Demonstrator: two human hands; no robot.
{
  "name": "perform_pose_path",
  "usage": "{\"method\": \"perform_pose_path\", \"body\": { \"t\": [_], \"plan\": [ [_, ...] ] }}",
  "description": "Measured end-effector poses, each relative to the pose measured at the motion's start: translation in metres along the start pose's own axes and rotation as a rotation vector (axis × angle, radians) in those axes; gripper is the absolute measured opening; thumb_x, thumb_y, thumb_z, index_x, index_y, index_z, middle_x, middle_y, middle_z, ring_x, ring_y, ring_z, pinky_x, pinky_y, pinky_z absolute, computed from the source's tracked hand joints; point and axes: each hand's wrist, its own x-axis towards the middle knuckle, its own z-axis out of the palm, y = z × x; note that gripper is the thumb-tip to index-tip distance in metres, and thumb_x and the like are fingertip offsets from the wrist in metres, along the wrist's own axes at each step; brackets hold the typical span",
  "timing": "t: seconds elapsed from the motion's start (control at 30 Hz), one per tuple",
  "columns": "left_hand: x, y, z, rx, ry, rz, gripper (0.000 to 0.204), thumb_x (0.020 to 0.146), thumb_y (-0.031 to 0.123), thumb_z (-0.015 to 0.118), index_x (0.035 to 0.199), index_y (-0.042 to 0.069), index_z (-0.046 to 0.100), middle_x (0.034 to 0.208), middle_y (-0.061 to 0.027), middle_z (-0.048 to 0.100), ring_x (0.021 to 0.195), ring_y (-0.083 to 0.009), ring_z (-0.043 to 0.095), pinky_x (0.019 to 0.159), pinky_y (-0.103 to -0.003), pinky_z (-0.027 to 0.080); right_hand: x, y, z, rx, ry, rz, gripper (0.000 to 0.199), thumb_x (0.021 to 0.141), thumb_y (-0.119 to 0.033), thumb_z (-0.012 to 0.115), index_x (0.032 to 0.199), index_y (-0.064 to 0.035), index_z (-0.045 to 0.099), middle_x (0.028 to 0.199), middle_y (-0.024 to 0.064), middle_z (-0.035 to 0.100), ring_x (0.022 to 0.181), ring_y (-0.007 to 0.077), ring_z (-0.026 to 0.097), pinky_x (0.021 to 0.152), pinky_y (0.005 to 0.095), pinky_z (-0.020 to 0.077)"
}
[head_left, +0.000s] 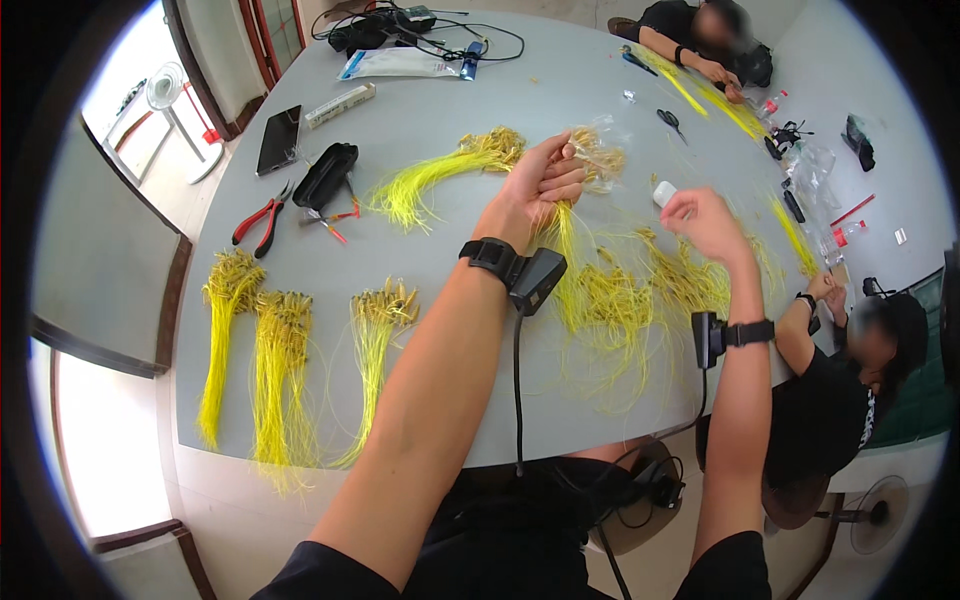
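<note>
My left hand (545, 185) is closed near the middle of the table, palm side up, around thin yellow strands (566, 250) that hang down below it. To its right my right hand (708, 228) is pinched; what the fingertips hold, if anything, is too small to make out. A small white object (663, 193) lies right by those fingertips. Beneath and between my hands spread loose yellow strands with gold-coloured ends (612, 290), with more of them (690, 275) under my right wrist. Beyond my left hand lies a clear plastic bag (603, 160) with gold-coloured pieces.
Three tidy yellow bundles (278, 350) line the left side; another bundle (430, 180) lies farther back. Red-handled pliers (262, 222), a black case (326, 175), a phone (279, 140) and scissors (671, 122) lie about. Two people work along the right side. Cables hang from my wrist cameras.
</note>
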Motion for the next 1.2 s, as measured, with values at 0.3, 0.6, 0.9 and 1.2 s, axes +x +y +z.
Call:
{"method": "perform_pose_path", "body": {
  "t": [0.3,0.6,0.9,1.2],
  "plan": [
    [0.002,-0.004,0.003,0.078,-0.008,-0.055,0.035,0.104,0.021,0.050,0.072,0.008,0.048,0.053,0.0063,0.028,0.038,-0.0036,0.019,0.030,-0.019,0.019,-0.021,-0.017,0.022,0.059,0.026,0.037,0.013,0.078,-0.011,0.076,0.086,-0.0024,0.070,0.069,-0.0009,0.060,0.060,0.0070,0.044,0.056,0.0270,0.0382],
    [0.002,-0.002,0.004,0.172,-0.035,-0.126,0.032,0.105,0.021,0.048,0.076,0.006,0.053,0.053,0.0073,0.028,0.038,-0.0018,0.019,0.029,-0.018,0.021,-0.013,-0.003,0.037,0.381,0.182,-0.093,0.013,0.082,-0.013,0.075,0.087,-0.0025,0.070,0.080,-0.0018,0.066,0.068,0.0055,0.052,0.064,0.0237,0.0415],
    [0.000,-0.005,0.012,0.383,0.012,-0.162,0.030,0.105,0.023,0.047,0.082,0.006,0.055,0.054,0.0082,0.027,0.039,-0.0008,0.019,0.030,-0.017,0.019,-0.018,-0.008,0.034,0.580,0.109,-0.122,0.014,0.089,-0.012,0.069,0.099,-0.0031,0.073,0.085,-0.0026,0.068,0.076,0.0040,0.057,0.067,0.0222,0.0418],
    [-0.005,-0.014,0.028,0.792,0.026,-0.254,0.029,0.098,0.025,0.063,0.111,0.000,0.061,0.055,0.0087,0.027,0.040,-0.0006,0.022,0.034,-0.019,0.016,-0.024,-0.020,0.036,0.688,0.110,-0.175,0.014,0.087,-0.010,0.071,0.099,-0.0039,0.072,0.081,-0.0024,0.067,0.069,0.0032,0.054,0.059,0.0200,0.0386]
  ]
}}
